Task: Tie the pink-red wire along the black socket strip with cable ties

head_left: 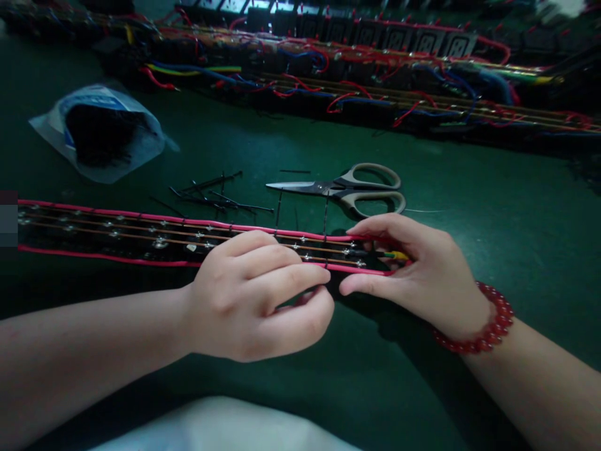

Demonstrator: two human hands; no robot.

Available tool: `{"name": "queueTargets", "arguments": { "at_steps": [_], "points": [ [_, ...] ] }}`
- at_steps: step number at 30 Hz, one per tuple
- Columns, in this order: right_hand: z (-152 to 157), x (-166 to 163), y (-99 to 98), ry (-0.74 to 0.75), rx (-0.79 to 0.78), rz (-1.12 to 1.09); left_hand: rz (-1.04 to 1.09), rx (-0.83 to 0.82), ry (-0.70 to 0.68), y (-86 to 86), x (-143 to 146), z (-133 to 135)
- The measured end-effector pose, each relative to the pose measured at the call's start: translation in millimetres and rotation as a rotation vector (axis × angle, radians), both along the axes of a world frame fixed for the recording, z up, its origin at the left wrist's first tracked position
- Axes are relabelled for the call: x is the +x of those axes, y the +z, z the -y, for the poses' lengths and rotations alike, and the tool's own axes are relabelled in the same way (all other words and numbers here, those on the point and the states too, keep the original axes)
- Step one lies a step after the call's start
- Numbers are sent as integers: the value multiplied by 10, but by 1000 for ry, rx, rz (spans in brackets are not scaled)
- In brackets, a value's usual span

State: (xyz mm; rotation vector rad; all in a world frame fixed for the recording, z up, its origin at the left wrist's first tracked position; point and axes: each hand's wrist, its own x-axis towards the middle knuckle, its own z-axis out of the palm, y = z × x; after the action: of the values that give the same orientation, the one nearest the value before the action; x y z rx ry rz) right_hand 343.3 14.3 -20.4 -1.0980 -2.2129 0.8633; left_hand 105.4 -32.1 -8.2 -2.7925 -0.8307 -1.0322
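Note:
A long black strip point(117, 238) with red wires along both edges and copper bars down its middle lies across the green mat. My left hand point(258, 294) is closed in a pinch at the strip's near edge, next to a black cable tie point(325, 216) that crosses the strip. My right hand point(413, 269) grips the strip's right end, thumb at the near red wire, fingers over the far one. A yellow-green wire tip point(399, 255) shows under those fingers. A red bead bracelet point(488, 326) is on the right wrist.
Grey-handled scissors point(347, 188) lie just behind the strip. Several loose black cable ties point(211, 191) are scattered left of them. A clear bag of black ties point(103, 131) sits at the far left. More wired strips point(375, 81) line the back. White cloth point(225, 426) lies at the near edge.

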Motion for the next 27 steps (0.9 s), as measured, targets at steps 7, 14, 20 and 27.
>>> {"name": "queueTargets", "arguments": {
  "at_steps": [7,14,20,27],
  "points": [
    [8,1,-13,-18,46,2,-22,4,-11,14,17,-7],
    [33,-5,-5,-38,64,12,0,1,-23,12,38,-2],
    [58,-24,13,-45,40,24,-1,8,-30,6,34,-12],
    [75,-29,27,-63,59,38,-42,-45,-33,-7,24,-30]
  ]
}}
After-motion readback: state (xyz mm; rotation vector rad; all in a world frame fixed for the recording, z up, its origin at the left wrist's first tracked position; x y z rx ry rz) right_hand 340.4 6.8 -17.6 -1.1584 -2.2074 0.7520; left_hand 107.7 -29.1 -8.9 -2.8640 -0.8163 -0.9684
